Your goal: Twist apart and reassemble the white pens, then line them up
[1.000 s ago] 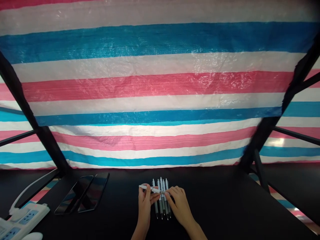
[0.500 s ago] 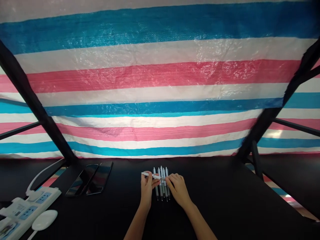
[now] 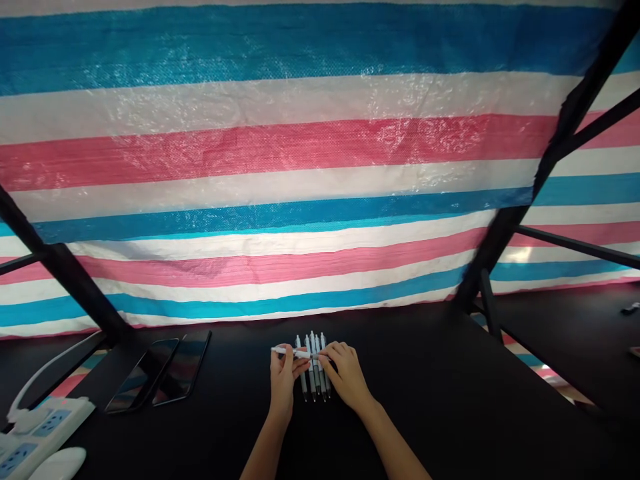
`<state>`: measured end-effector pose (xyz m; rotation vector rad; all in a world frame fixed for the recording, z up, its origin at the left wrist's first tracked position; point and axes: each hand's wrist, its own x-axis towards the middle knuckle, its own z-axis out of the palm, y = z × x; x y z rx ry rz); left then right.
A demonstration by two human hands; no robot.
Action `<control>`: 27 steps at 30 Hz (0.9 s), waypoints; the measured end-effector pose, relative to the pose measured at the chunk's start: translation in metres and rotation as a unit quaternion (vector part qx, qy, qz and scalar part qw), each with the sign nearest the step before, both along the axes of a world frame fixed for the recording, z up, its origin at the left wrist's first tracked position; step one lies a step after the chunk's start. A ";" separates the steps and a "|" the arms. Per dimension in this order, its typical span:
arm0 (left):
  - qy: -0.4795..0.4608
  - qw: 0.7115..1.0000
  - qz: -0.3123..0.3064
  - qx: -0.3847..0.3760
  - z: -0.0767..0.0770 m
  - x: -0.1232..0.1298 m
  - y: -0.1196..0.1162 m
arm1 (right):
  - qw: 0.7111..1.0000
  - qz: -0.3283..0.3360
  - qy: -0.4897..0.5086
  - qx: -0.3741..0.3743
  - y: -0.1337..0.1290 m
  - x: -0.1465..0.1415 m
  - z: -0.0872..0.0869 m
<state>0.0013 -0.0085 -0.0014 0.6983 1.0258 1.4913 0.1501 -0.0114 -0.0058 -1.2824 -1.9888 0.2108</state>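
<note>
A white pen (image 3: 302, 354) lies crosswise in the fingers of my left hand (image 3: 282, 383), its left end sticking out beyond the thumb. At the pen's right end, the thumb and fingertips of my right hand (image 3: 347, 375) are pinched together on it. Just below the held pen, several white and grey pens (image 3: 315, 381) rest side by side on the black table, tips toward me. Their middles are partly covered by the held pen and my fingers.
Two dark flat devices with glossy screens, one (image 3: 143, 375) beside the other (image 3: 183, 368), lie to the left. A white power strip (image 3: 47, 427) with a cable stands at the left edge, near a white rounded object (image 3: 60, 465). Black frame posts and a striped sheet (image 3: 280, 267) bound the back.
The view has turned slightly to the right, so hands and pens appear further left. Both hands keep nearly the same hold on the pen.
</note>
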 end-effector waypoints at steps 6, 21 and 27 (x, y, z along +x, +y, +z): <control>0.000 1.000 0.008 -0.010 -0.001 0.000 0.002 | 1.000 0.002 -0.005 -0.006 0.002 0.000 -0.001; -0.005 0.998 -0.055 0.010 -0.004 0.003 0.004 | 1.000 -0.010 0.011 -0.014 0.006 0.001 -0.003; 0.014 0.998 -0.053 0.011 -0.008 0.003 0.005 | 1.000 -0.009 0.018 -0.003 0.007 0.001 -0.005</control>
